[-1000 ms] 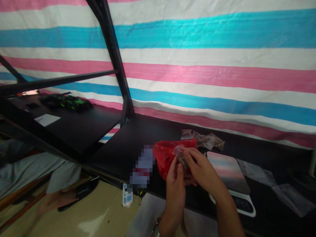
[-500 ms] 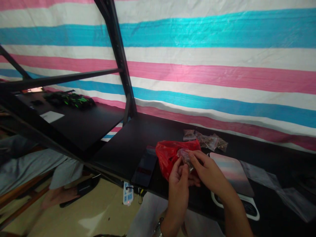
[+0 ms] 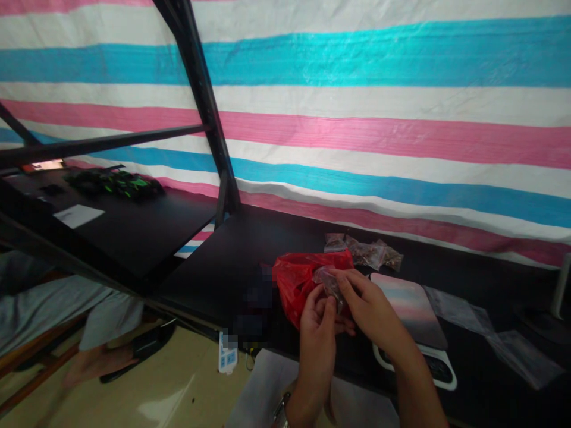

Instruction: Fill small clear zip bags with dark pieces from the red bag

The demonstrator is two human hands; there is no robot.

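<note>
Between my two hands is a small clear zip bag (image 3: 332,286) with brownish contents, its top edge pinched. My left hand (image 3: 319,318) grips the bag's lower left side with thumb and fingers. Fingers of my right hand (image 3: 368,303) close on its upper right edge. Just behind and to the left lies an open red plastic bag (image 3: 288,276); its inside is mostly hidden. A kitchen scale (image 3: 408,309) with a shiny metal plate stands right of my hands. Several filled zip bags (image 3: 368,252) lie beyond the red bag.
Flat clear empty bags (image 3: 495,333) lie right of the scale on the black table (image 3: 250,232). A black frame post (image 3: 203,89) rises at left. Beyond it, a green-black toy vehicle (image 3: 129,183) sits on another table. A seated person's leg (image 3: 111,315) and a power strip (image 3: 228,353) show below.
The view has shifted slightly, so most things appear a little further left. Both hands stay on the small zip bag, with little change in their grip.
</note>
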